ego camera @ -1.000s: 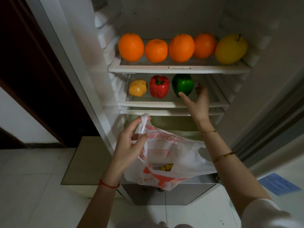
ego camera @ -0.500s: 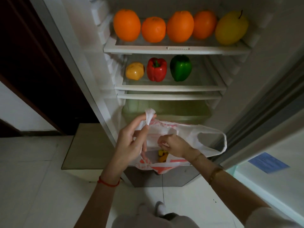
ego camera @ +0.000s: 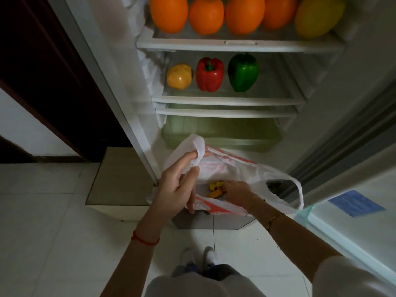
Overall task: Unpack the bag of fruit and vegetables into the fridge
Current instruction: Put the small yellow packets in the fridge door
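Now: a reach into the bag for the last pieces

Farthest left, a dark doorway (ego camera: 42, 82) is seen, with a low pale block (ego camera: 120, 179) on the tiled floor (ego camera: 53, 243) beside the fridge (ego camera: 137, 103). Next, the left hand (ego camera: 175, 187) is held up in front of the fridge; one handle of the white-and-red plastic bag (ego camera: 225, 168) is pinched between its thumb and curled fingers, so the mouth is kept open and tilted toward the person.

Above, four oranges (ego camera: 206, 16) are lined on the top shelf (ego camera: 235, 42), with a yellow pear-like fruit (ego camera: 317, 17) at the right end. On the shelf below, a yellow pepper (ego camera: 180, 76), a red pepper (ego camera: 209, 74) and a green pepper (ego camera: 243, 72) stand side by side. A greenish crisper drawer (ego camera: 220, 133) lies under them.

Inside the bag, small yellow and orange pieces (ego camera: 216, 189) are seen at the bottom; what they are cannot be told. The right hand (ego camera: 240, 192) is plunged into the mouth from the right, its fingertips at or touching those pieces; whether they are pinched cannot be told, since the fingers are hidden by the hand itself.

The coming move is judged to turn on this: the pieces lie just left of the right hand and below the left, so the right hand is the nearer. The free handle (ego camera: 297, 189) hangs at far right, by the open door (ego camera: 353, 211).
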### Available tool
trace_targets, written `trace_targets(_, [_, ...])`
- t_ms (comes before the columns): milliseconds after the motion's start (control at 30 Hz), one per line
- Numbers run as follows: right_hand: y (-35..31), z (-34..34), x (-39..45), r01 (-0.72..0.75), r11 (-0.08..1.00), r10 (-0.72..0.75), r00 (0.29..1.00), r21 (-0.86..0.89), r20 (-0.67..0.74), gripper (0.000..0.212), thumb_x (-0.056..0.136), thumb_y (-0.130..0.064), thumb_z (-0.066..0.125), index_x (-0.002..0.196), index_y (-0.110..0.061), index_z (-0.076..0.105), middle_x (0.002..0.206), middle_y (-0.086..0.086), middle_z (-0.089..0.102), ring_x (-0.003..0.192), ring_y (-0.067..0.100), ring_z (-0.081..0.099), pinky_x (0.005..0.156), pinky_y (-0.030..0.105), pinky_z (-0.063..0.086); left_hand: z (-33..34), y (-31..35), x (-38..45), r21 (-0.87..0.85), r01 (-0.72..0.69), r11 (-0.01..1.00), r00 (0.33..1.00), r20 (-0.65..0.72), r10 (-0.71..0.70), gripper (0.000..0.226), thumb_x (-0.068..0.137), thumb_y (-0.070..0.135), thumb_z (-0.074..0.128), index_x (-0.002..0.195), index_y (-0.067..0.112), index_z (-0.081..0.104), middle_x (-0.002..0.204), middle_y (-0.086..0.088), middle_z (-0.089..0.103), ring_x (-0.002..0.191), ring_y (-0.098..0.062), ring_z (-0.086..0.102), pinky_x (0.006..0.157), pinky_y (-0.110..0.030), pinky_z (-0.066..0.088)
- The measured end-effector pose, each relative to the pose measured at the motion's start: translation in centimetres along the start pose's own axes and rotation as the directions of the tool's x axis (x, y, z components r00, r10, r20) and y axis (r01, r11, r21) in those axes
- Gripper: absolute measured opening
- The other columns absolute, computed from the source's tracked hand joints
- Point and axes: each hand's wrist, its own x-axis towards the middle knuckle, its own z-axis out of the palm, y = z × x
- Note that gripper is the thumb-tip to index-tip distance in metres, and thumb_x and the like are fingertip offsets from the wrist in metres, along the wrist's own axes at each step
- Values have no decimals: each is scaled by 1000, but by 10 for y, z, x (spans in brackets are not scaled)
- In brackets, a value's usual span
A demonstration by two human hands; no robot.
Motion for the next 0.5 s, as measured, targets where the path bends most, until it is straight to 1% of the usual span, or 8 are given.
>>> trace_targets(100, [-6,-1,5,32,999,-31,999,-30,24,45,93,-44,58,127,-14,49,124,8,61,112,26,60,95,35,48,-1,-1,0,11,-17,1000,1000,-14,17,34,104,13,42,131,32,53,44,-19,48,31,-25,47,38,-29,44])
trace_targets(133, [-7,1,7,52,998,-52,999,-46,9,51,91,-45,60,130,-15,46,127,8,59,115,26,58,95,35,46,-2,-2,1,19,-24,1000,1000,-18,24,34,104,13,42,131,32,53,43,-16,48,30,-23,47,37,-29,44])
trace_targets(200, [-8,6,12,124,990,-125,992,-64,-20,59,89,-43,63,137,-16,41,136,9,51,123,27,50,101,36,41,-5,-4,2,30,-34,999,999,-21,34,35,104,15,42,131,34,53,42,-12,47,30,-20,46,36,-32,44])
trace_targets(267, [-10,12,15,214,970,-218,976,-116,-18,59,89,-39,63,139,-16,41,145,9,42,131,28,42,108,39,35,-7,-4,3,25,-29,999,999,-29,30,39,104,16,44,123,48,52,43,-11,45,32,-22,44,33,-38,46])
trace_targets(333, [-11,15,15,264,946,-272,962,-190,-17,56,90,-36,61,138,-15,43,148,9,38,133,29,39,110,40,34,-8,-4,3,29,-32,999,999,-28,33,40,104,17,45,118,54,52,44,-14,46,32,-23,44,34,-42,47])
trace_targets(367, [-12,15,15,273,937,-284,959,-219,-20,56,90,-35,61,139,-14,43,148,10,38,133,29,39,110,41,34,-9,-6,4,41,-39,998,999,-31,41,37,103,20,46,118,53,52,44,-17,46,32,-24,45,34,-43,47])
trace_targets(433, [-13,17,14,284,927,-300,954,-247,-29,57,90,-33,62,139,-12,44,147,13,38,133,32,41,110,43,36,-10,-11,7,77,-52,996,998,-33,55,30,101,28,46,122,48,54,47,-22,48,34,-33,46,36,-48,46])
trace_targets(500, [-15,18,13,286,930,-304,952,-233,-43,55,89,-32,64,137,-11,47,145,15,42,132,33,44,110,45,38,-10,-13,9,114,-51,992,998,-22,54,30,102,28,47,130,35,55,49,-22,49,37,-37,49,39,-49,48])
